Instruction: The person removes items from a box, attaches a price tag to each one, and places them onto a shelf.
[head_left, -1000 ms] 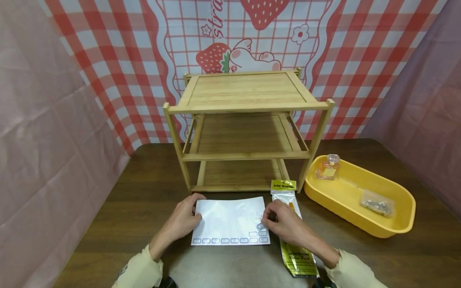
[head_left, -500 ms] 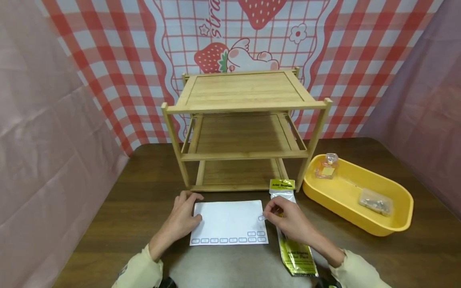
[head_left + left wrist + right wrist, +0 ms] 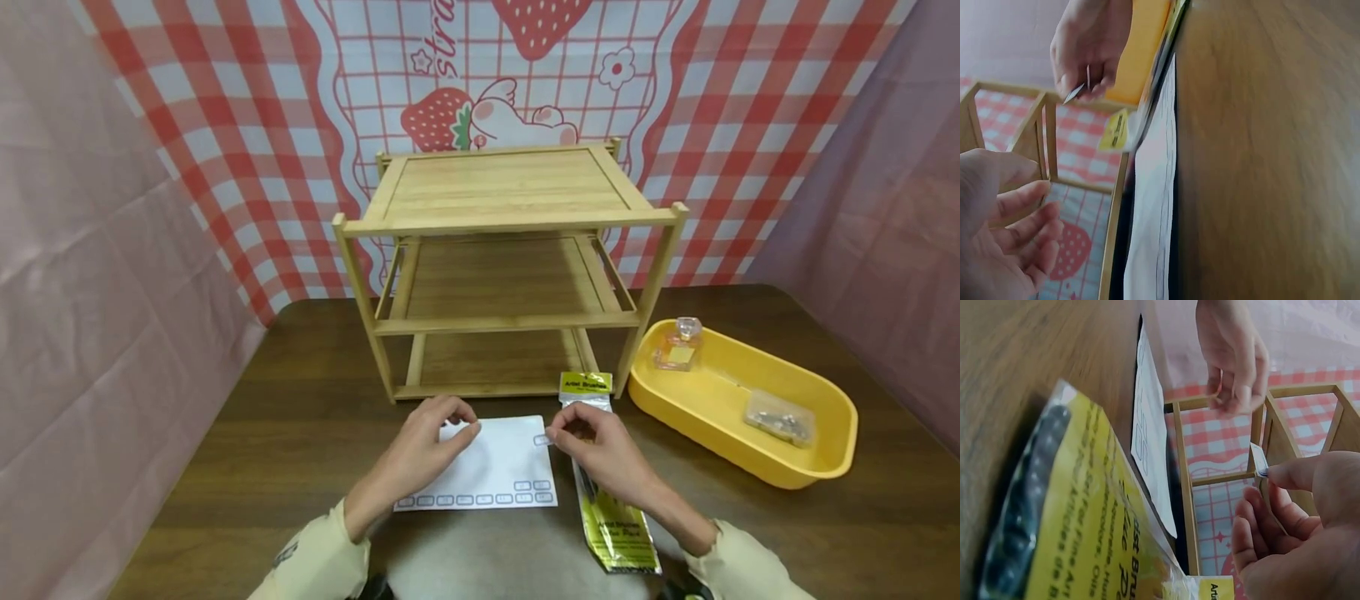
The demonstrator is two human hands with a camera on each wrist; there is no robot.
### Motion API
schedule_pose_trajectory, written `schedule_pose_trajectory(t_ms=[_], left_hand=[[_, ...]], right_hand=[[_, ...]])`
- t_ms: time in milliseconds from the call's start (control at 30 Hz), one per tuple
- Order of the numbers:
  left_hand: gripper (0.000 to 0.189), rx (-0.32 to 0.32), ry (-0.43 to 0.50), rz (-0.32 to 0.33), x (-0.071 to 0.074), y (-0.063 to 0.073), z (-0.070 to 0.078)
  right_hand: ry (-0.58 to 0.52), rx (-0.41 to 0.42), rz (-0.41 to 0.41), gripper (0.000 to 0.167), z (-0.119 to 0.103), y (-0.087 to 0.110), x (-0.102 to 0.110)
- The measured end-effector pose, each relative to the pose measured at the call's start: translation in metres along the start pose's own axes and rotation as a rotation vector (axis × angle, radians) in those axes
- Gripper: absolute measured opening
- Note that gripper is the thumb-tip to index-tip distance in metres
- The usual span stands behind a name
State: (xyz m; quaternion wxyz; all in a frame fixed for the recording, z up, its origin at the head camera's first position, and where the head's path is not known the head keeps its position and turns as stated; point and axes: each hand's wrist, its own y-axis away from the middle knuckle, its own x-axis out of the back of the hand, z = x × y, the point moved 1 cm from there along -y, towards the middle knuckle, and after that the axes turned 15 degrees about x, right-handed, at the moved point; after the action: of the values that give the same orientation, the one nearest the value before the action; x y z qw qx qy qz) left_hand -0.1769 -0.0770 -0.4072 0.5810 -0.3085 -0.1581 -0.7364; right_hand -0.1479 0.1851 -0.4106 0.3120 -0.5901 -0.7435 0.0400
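Observation:
A white sheet of labels (image 3: 502, 462) lies on the table, with small blue-framed labels along its near edge and a pair above them at the right. My right hand (image 3: 603, 454) pinches one small blue-framed label (image 3: 542, 440) between thumb and forefinger, above the sheet's right edge. In the right wrist view this label (image 3: 1259, 460) stands out from the fingertips, apart from the sheet. Over the sheet's left part hovers my left hand (image 3: 423, 454), its fingers loosely bent with nothing between them. A yellow pack of artist brushes (image 3: 618, 529) lies partly beneath the right hand.
Behind the sheet stands a three-tier wooden rack (image 3: 506, 322). To the right, a yellow tray (image 3: 697, 398) holds a perfume bottle (image 3: 678, 348) and a clear box (image 3: 780, 418) of small metal pieces. A checked cloth (image 3: 225, 133) hangs behind.
The right hand has lifted the label off the sheet and moved it slightly up and away. The left hand has left the sheet's left edge and moved right, over the sheet.

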Motion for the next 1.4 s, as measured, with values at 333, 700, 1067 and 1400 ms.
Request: schedule_pose_trajectory(t_ms=[333, 700, 1067, 1400], left_hand=[[0.005, -0.129, 0.095, -0.065, -0.027, -0.01, 0.026], [0.004, -0.113, 0.155, -0.05, -0.042, -0.012, 0.026], [0.006, -0.066, 0.21, -0.062, -0.046, -0.011, 0.025], [0.004, -0.1, 0.205, -0.052, -0.051, -0.011, 0.027]], right_hand=[[-0.036, 0.002, 0.042, 0.005, -0.004, -0.001, -0.003], [-0.042, -0.016, 0.062, 0.004, -0.003, -0.001, -0.006], [-0.029, -0.014, 0.087, 0.006, -0.001, 0.0, -0.008], [-0.016, 0.0, 0.097, 0.005, -0.001, 0.001, -0.006]])
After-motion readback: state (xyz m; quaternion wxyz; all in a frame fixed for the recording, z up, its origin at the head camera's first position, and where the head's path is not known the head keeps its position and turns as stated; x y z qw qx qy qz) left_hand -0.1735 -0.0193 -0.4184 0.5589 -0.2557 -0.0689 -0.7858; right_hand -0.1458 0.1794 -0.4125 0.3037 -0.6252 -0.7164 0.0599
